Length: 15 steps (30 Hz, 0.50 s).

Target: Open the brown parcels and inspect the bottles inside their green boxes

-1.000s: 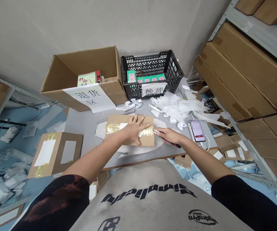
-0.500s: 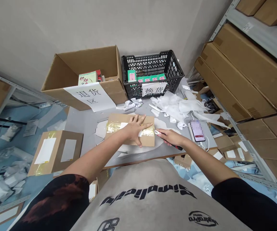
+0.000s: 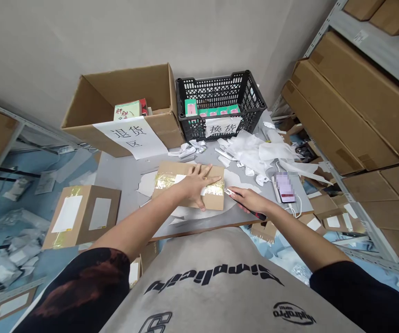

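Observation:
A taped cardboard box (image 3: pixel 214 201) lies flat on the grey table (image 3: pixel 114 173), on top of a torn pale sheet (image 3: pixel 232 180). Yellowish clear tape runs along its top, over a white label partly covered by my left hand (image 3: pixel 195 186). That hand presses down on the box with its fingers spread. To the right of the box, my right hand (image 3: pixel 246 199) is wrapped round a utility knife (image 3: pixel 260 216) with a dark handle. The blade end points at the box's right edge; whether it touches I cannot tell.
Behind are an open cardboard box (image 3: pixel 123 78) with packages and a black crate (image 3: pixel 216 85) with green-and-pink boxes. Scrap paper (image 3: pixel 251 150) and a phone (image 3: pixel 284 187) lie at right. Another carton (image 3: pixel 81 215) stands left of the table; shelved cartons (image 3: pixel 355 106) are on the right.
My right hand has drawn the utility knife slightly right and back from the box's edge, and more of the handle shows. My left hand stays spread on the box. The view has shifted slightly.

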### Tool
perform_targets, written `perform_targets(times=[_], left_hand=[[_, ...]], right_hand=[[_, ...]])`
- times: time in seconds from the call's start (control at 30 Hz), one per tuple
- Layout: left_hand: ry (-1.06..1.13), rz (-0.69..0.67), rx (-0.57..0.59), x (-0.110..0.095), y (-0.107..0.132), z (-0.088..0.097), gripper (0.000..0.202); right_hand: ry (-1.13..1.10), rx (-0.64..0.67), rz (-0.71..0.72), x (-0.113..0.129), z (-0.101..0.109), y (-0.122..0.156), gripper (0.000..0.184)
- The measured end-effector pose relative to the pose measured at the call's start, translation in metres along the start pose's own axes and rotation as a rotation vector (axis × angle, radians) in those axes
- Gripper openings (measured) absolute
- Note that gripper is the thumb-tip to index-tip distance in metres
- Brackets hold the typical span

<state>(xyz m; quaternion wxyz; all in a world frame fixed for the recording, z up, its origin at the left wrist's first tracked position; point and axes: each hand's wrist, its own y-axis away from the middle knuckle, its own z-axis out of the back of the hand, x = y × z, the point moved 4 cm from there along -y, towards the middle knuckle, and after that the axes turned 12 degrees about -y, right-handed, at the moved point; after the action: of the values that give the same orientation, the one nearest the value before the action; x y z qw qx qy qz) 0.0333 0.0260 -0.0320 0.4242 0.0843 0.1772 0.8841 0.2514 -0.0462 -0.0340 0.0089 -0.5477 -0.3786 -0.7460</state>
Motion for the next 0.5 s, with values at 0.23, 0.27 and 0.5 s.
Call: perform_targets(times=[0.23, 0.27, 0.5], left_hand=[[0.006, 0.017, 0.017, -0.002, 0.002, 0.005, 0.138], [0.007, 0.02, 0.016, -0.001, 0.002, 0.004, 0.138], [0.001, 0.021, 0.012, 0.002, 0.001, 0.0, 0.139]], right_hand=[[0.013, -0.011, -0.019, -0.005, -0.013, 0.005, 0.052], [0.024, 0.004, -0.024, -0.008, -0.017, 0.007, 0.051], [0.024, -0.105, 0.011, -0.026, -0.007, 0.023, 0.051]])
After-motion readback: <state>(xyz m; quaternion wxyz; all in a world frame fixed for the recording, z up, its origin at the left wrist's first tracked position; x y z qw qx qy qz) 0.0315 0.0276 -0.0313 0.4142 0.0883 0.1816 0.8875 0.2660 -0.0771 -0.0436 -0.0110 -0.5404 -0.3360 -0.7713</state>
